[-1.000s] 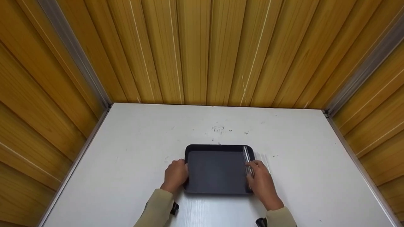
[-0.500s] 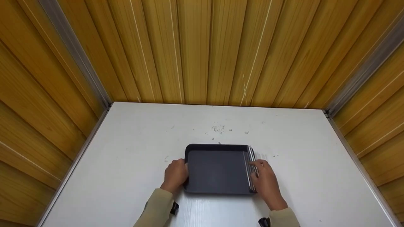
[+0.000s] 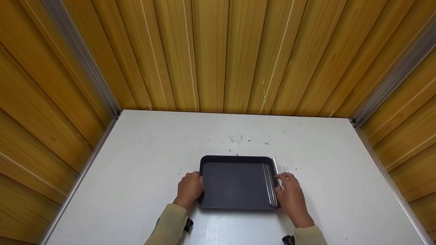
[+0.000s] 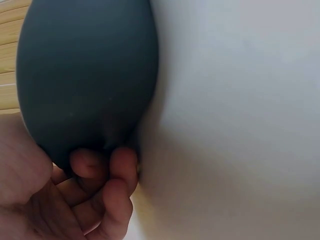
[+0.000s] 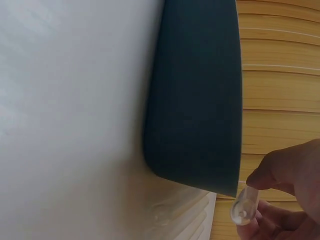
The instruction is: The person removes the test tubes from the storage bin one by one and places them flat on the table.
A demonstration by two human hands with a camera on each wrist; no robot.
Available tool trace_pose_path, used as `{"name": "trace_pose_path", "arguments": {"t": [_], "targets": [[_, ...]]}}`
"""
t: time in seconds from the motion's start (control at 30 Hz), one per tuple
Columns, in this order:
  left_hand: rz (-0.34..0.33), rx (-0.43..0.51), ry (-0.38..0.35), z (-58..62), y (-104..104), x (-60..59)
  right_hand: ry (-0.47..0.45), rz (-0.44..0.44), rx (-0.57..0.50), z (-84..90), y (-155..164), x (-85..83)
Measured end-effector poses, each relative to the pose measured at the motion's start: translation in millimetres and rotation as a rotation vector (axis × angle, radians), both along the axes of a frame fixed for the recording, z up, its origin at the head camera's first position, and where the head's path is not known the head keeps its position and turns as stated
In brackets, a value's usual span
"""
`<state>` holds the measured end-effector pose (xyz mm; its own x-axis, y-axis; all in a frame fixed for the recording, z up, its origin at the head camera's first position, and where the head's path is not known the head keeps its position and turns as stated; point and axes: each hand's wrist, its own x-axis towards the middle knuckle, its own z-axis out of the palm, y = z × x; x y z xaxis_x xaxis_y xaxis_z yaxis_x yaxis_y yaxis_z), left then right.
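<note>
Two hands work at a dark tray point(image 3: 231, 183) in the middle of the white table point(image 3: 136, 190): the right hand point(image 3: 293, 199) pinches a clear tube point(image 5: 243, 207) at the tray's right rim, beside more tubes point(image 3: 268, 185) lying inside, while the left hand point(image 3: 189, 189) grips the left rim, fingers point(image 4: 117, 172) curled beneath

Two bare hands emerge from beige long sleeves point(image 3: 170, 223), with a black wrist-mounted device point(image 3: 188, 224) at each cuff.

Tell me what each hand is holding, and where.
Left hand grips the dark tray at its left rim. Right hand pinches a clear tube near its end.
</note>
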<state>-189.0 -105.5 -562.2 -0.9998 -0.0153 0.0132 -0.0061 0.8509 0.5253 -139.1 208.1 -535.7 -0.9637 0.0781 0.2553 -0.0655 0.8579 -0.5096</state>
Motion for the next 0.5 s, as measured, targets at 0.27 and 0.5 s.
{"name": "trace_pose_path", "arguments": {"t": [0.27,0.5], "targets": [[0.002,-0.011,0.001,0.0,1,0.8,-0.03,-0.029,-0.01,-2.6,7,0.3],[0.004,-0.035,0.026,-1.8,1,0.8,-0.048,-0.043,-0.023,-7.0,17,2.6]]}}
